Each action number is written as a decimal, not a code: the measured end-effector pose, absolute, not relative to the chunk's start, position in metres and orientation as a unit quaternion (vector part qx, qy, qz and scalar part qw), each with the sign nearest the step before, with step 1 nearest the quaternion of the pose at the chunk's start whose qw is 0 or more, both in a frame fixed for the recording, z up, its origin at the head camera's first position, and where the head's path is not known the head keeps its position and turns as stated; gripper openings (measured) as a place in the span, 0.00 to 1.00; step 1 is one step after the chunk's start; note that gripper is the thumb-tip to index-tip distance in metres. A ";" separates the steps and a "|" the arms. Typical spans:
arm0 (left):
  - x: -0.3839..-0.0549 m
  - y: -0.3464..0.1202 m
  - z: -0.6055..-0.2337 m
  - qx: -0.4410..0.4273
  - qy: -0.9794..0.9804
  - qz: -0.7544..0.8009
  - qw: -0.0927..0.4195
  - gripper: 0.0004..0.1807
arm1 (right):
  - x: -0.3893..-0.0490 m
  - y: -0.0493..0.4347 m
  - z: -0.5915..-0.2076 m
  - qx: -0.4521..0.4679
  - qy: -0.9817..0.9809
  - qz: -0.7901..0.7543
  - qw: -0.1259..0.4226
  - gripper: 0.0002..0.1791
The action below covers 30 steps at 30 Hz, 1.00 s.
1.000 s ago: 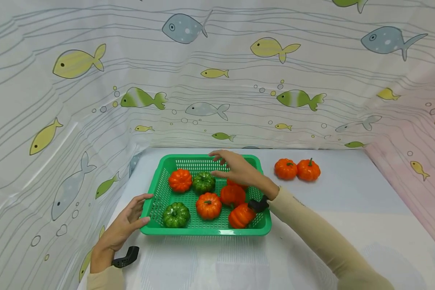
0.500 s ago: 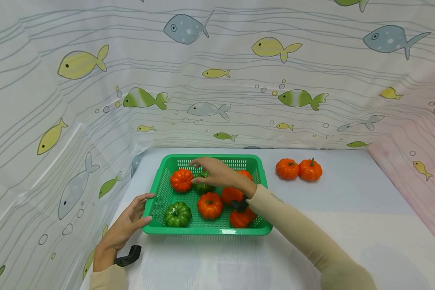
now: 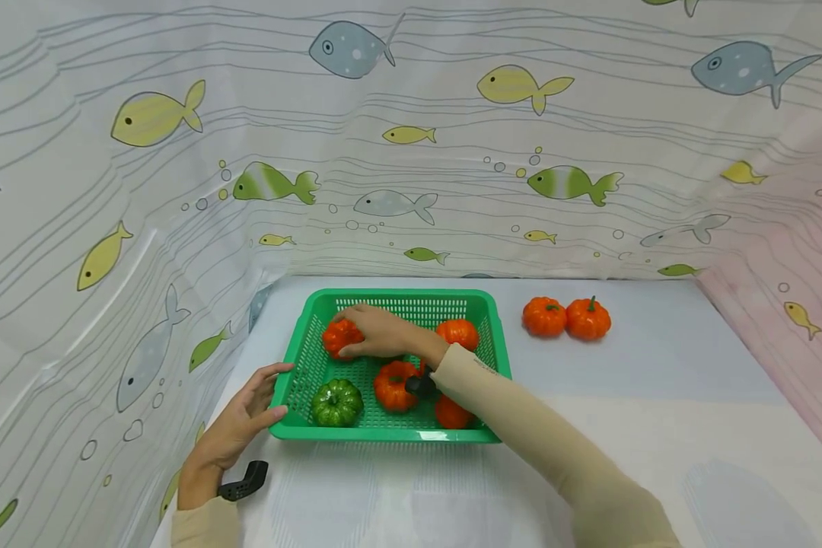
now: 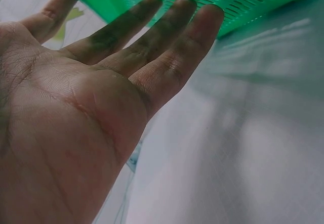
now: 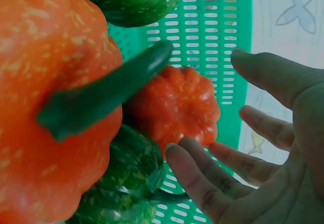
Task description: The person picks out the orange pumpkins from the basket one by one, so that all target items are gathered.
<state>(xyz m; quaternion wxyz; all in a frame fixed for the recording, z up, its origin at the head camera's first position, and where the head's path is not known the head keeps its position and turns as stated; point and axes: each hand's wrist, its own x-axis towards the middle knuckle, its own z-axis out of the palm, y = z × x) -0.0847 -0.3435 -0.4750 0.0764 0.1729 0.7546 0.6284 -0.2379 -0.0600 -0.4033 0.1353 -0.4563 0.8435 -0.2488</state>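
A green plastic basket (image 3: 383,434) holds several small orange and green pumpkins. Over its back left part reaches my right hand (image 3: 380,333), fingertips right at an orange pumpkin (image 3: 339,337). The right wrist view shows that hand's fingers (image 5: 195,183) spread beside this same pumpkin (image 5: 182,105), not closed round it. A green pumpkin (image 5: 121,178) beneath the hand is mostly hidden in the head view. At the basket's left side, my left hand (image 3: 236,426) has its thumb and fingers at the rim. Its fingers (image 4: 167,67) lie nearly straight against the slotted wall in the left wrist view.
Other pumpkins in the basket are a green one (image 3: 337,403) at the front left, an orange one (image 3: 392,387) in the middle and another (image 3: 459,333) at the back right. Two orange pumpkins (image 3: 544,317) sit on the white table (image 3: 657,365), right of the basket.
My right hand has moved left and down across the basket, from over the back right part to the orange pumpkin at the back left. The left hand stays at the rim.
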 end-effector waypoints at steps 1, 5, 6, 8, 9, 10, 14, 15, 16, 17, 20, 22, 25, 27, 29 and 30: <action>-0.085 -0.344 -0.475 0.174 0.754 0.629 0.077 0.35 | -0.238 -0.062 -0.404 -0.454 0.846 -0.243 0.141 0.33; -0.085 -0.344 -0.475 0.176 0.756 0.626 0.077 0.35 | -0.238 -0.069 -0.406 -0.442 0.855 -0.229 0.144 0.36; -0.085 -0.345 -0.475 0.177 0.757 0.625 0.076 0.35 | -0.237 -0.070 -0.406 -0.437 0.859 -0.227 0.139 0.36; -0.085 -0.345 -0.474 0.176 0.759 0.623 0.075 0.35 | -0.236 -0.072 -0.405 -0.431 0.865 -0.223 0.130 0.36; -0.085 -0.345 -0.474 0.176 0.759 0.622 0.076 0.35 | -0.235 -0.073 -0.405 -0.430 0.866 -0.220 0.126 0.35; -0.085 -0.345 -0.474 0.176 0.758 0.623 0.078 0.35 | -0.234 -0.073 -0.405 -0.430 0.868 -0.217 0.121 0.34; -0.083 -0.345 -0.473 0.176 0.757 0.624 0.084 0.35 | -0.233 -0.073 -0.407 -0.437 0.865 -0.217 0.116 0.27; -0.083 -0.344 -0.472 0.177 0.757 0.624 0.084 0.35 | -0.232 -0.073 -0.407 -0.439 0.863 -0.220 0.116 0.25; -0.083 -0.344 -0.472 0.177 0.757 0.624 0.084 0.35 | -0.232 -0.073 -0.408 -0.440 0.862 -0.223 0.118 0.23; -0.083 -0.344 -0.472 0.176 0.757 0.624 0.083 0.35 | -0.232 -0.072 -0.409 -0.441 0.859 -0.228 0.122 0.21; -0.083 -0.343 -0.472 0.179 0.755 0.625 0.082 0.35 | -0.231 -0.071 -0.410 -0.444 0.855 -0.234 0.131 0.17; -0.083 -0.343 -0.472 0.180 0.754 0.626 0.081 0.35 | -0.231 -0.070 -0.411 -0.443 0.856 -0.232 0.134 0.18; -0.083 -0.343 -0.472 0.180 0.753 0.628 0.082 0.35 | -0.232 -0.069 -0.412 -0.438 0.860 -0.217 0.144 0.26; -0.084 -0.343 -0.472 0.180 0.753 0.628 0.082 0.35 | -0.233 -0.069 -0.412 -0.444 0.862 -0.190 0.154 0.32; -0.083 -0.344 -0.473 0.180 0.753 0.627 0.083 0.35 | -0.233 -0.069 -0.413 -0.452 0.861 -0.161 0.167 0.36; -0.083 -0.344 -0.473 0.181 0.753 0.627 0.084 0.35 | -0.234 -0.069 -0.413 -0.458 0.859 -0.147 0.172 0.37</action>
